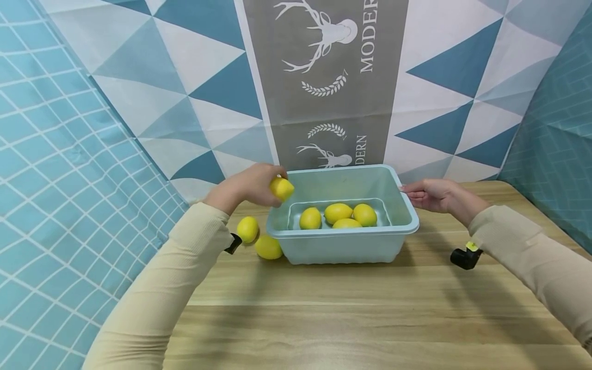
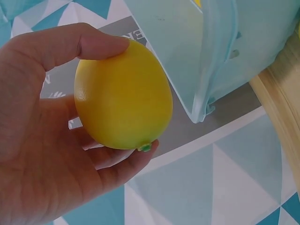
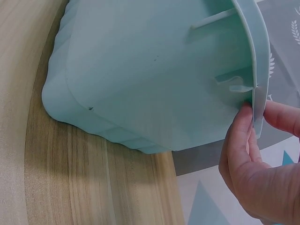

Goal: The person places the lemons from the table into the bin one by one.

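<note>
A yellow lemon (image 2: pixel 124 93) with a small green stem tip is gripped between the thumb and fingers of my left hand (image 1: pixel 256 185), above the left rim of a pale blue-green plastic bin (image 1: pixel 342 246). Inside the bin lie several lemons (image 1: pixel 338 211). Two more lemons, one farther back (image 1: pixel 247 229) and one nearer (image 1: pixel 268 247), rest on the table just left of the bin. My right hand (image 1: pixel 435 195) pinches the bin's right rim; in the right wrist view the thumb (image 3: pixel 283 117) is on one side and the fingers on the other.
The bin stands on a wood-grain table (image 1: pixel 324 318), close to a patterned backdrop (image 1: pixel 319 103) with triangles and deer heads. A blue tiled sheet (image 1: pixel 69 169) rises at the left and another blue sheet (image 1: pixel 550 154) at the right. Black camera mounts (image 1: pixel 464 258) hang beneath both wrists.
</note>
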Demonstrator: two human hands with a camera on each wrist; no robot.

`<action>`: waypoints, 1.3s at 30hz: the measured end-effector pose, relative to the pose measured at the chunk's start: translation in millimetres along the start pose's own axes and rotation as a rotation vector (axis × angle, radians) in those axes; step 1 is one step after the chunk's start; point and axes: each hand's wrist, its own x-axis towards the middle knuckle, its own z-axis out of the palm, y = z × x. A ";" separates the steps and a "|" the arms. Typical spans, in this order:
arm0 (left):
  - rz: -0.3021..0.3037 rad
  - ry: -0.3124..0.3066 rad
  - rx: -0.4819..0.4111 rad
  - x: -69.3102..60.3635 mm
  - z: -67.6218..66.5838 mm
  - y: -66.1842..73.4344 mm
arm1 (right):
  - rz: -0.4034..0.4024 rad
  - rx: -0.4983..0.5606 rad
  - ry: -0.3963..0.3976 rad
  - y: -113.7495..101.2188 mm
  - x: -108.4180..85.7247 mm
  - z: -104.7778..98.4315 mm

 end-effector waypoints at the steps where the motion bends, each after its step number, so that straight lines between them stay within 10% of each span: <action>1: -0.002 -0.003 -0.002 1.1 -0.1 0.3 | 0.001 0.000 0.001 -0.1 -0.2 0.3; 39: -0.021 -0.113 -0.039 60.6 14.8 37.8 | 0.010 -0.011 0.010 -0.2 -2.3 1.6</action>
